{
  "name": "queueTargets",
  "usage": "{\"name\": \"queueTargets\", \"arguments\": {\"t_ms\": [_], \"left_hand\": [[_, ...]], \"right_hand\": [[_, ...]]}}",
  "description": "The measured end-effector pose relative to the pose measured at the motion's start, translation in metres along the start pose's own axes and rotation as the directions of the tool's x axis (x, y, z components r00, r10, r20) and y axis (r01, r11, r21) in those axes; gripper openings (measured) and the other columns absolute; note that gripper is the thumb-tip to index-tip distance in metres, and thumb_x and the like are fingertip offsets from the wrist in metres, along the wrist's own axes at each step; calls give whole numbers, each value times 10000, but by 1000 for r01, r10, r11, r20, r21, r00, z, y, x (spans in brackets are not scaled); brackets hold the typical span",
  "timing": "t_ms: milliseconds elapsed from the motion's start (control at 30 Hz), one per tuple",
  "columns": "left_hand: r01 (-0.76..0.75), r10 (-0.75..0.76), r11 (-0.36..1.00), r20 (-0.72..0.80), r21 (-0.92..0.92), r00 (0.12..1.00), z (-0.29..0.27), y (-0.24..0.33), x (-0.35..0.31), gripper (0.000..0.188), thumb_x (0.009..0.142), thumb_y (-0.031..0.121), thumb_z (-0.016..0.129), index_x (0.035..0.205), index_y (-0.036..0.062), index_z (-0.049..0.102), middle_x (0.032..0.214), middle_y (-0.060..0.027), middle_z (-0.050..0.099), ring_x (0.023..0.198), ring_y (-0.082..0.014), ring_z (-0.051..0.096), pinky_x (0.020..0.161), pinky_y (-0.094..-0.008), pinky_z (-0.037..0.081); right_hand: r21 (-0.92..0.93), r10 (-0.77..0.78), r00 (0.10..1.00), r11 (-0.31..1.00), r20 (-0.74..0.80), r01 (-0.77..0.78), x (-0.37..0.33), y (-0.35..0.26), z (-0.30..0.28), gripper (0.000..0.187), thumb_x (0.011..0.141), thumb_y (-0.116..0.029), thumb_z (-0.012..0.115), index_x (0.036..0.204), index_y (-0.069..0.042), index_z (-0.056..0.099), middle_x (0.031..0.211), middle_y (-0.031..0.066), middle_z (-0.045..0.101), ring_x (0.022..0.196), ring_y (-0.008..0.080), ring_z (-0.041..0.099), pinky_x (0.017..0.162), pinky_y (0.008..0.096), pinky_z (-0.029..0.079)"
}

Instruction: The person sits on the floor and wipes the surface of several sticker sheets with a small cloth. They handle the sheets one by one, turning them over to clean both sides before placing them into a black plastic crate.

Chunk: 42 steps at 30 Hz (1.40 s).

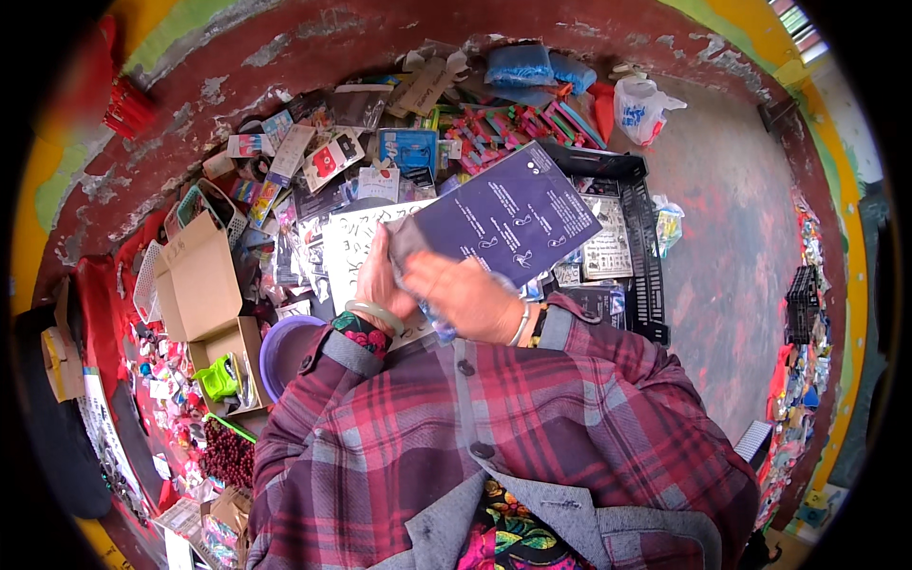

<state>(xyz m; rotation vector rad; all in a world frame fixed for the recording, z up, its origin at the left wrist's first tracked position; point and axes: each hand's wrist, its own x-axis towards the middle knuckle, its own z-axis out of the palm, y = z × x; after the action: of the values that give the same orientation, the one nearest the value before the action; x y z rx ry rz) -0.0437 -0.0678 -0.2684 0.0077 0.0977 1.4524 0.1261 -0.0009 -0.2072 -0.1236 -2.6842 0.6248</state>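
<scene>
A flat, dark blue printed card packet slants across the middle, its left end at my hands. My left hand is closed at that end, its fingers partly hidden behind it. Close beside it, my right hand lies over the packet's lower left edge. Motion smears its fingers, so their grip cannot be made out. Some small bluish wrapped stuff shows under the right hand. Beneath the packet is a white sheet with black lettering.
A black plastic crate with printed packets stands to the right. Left are an open cardboard box and a purple basin. Packaged goods pile up ahead, near blue plastic bags and a white bag.
</scene>
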Motion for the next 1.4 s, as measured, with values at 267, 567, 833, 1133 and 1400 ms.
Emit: {"name": "queueTargets", "arguments": {"t_ms": [267,567,833,1133,1400], "left_hand": [[39,-38,999,-52,22,998,33,3,-6,638,979,513,299,1327,-9,413,1306,-192,504,1193,-332,490,1053,-454,357],[-95,112,992,-236,80,965,45,2,-2,549,1001,416,333,1310,-32,407,1289,-208,515,1194,-338,504,1041,-480,378],[-98,122,990,-283,97,951,52,-2,-1,592,990,459,334,1308,-35,415,1283,-198,520,1183,-328,510,1038,-463,385],[-10,66,981,-286,192,956,44,-1,0,524,981,478,352,1210,34,511,1129,-144,602,1041,-275,592,929,-422,485],[-5,98,975,-410,221,907,44,-2,-2,329,976,199,428,1201,-30,503,1147,-175,608,1048,-290,603,964,-444,463]], "right_hand": [[-11,-23,979,1000,201,26,-39,8,-34,434,816,-143,567,1247,-109,532,1349,80,500,1252,212,468,801,329,392],[-323,321,945,889,-72,-326,-75,59,-61,397,821,-97,515,1214,-62,558,1300,109,533,1185,241,508,893,392,418],[101,289,903,957,-318,-271,-9,28,-92,266,877,-74,471,1091,5,609,1091,176,614,987,321,595,871,377,480],[-94,-3,987,995,162,18,2,11,-15,432,876,-247,542,1284,-113,501,1384,91,452,1265,218,434,847,396,400],[-375,392,920,855,15,-359,-9,57,-38,422,897,-215,466,1279,-37,497,1364,126,467,1264,276,426,968,426,394]]}}
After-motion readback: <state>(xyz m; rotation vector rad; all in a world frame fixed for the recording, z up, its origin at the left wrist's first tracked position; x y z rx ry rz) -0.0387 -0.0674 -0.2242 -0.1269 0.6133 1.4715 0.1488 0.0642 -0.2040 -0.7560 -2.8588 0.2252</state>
